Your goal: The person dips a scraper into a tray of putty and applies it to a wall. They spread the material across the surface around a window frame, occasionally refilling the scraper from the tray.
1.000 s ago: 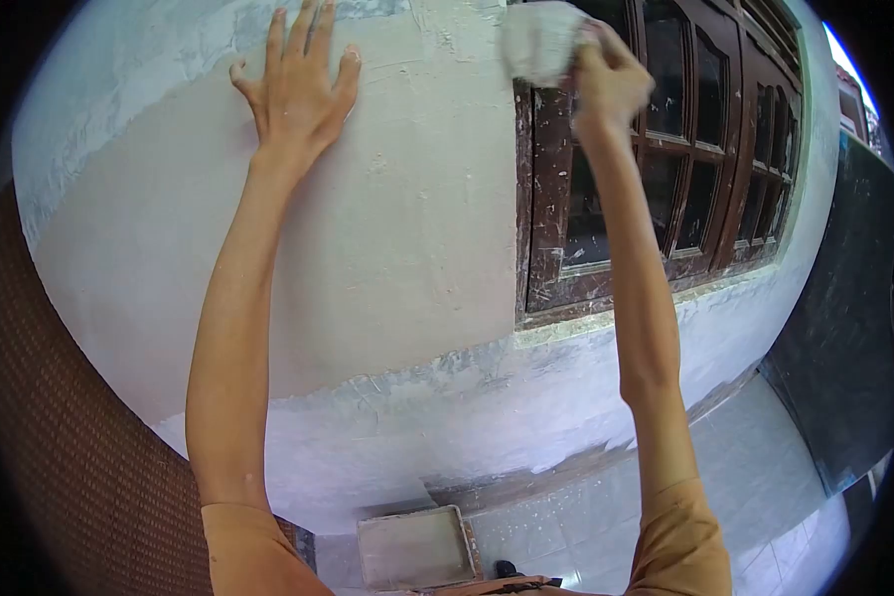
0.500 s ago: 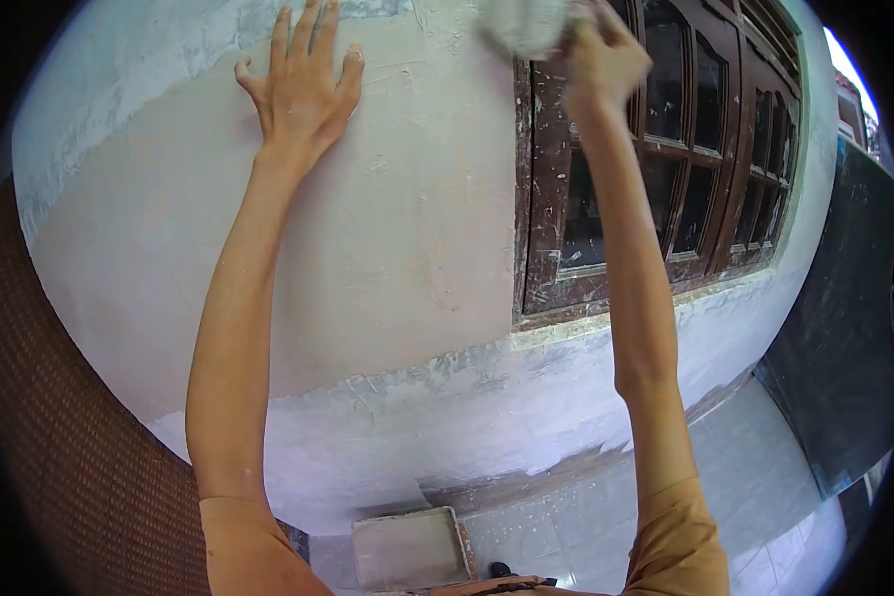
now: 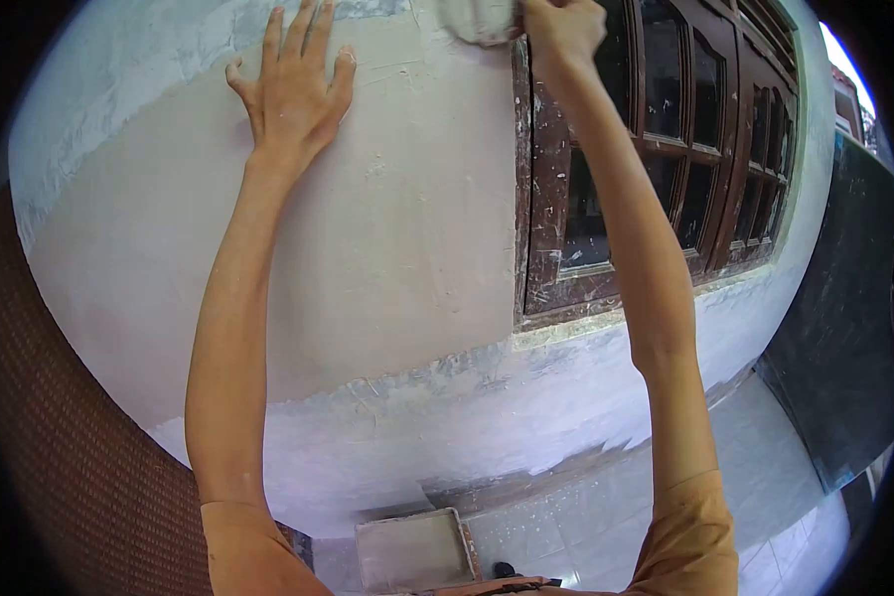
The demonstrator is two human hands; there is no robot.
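Observation:
My left hand (image 3: 293,94) lies on the plastered wall (image 3: 397,248) with its fingers spread, holding nothing. At the top of the view my right hand (image 3: 566,35) is closed around a pale, plaster-smeared tool (image 3: 482,18), beside the upper left edge of the window frame. The tool's flat, rounded part is against the wall and partly cut off by the image edge. A smoother, greyish-beige coat covers the middle of the wall, and its ragged edges border whiter, bluish areas above and below.
A brown wooden window (image 3: 680,149) with glass panes fills the right side of the wall. Below stands a shallow tray (image 3: 414,551) on the tiled floor (image 3: 596,512). A dark panel (image 3: 829,328) is at the right, a brown woven surface (image 3: 79,427) at the left.
My right hand and the tool have moved left, from over the window frame's edge to the wall beside it. My left hand remains spread on the wall.

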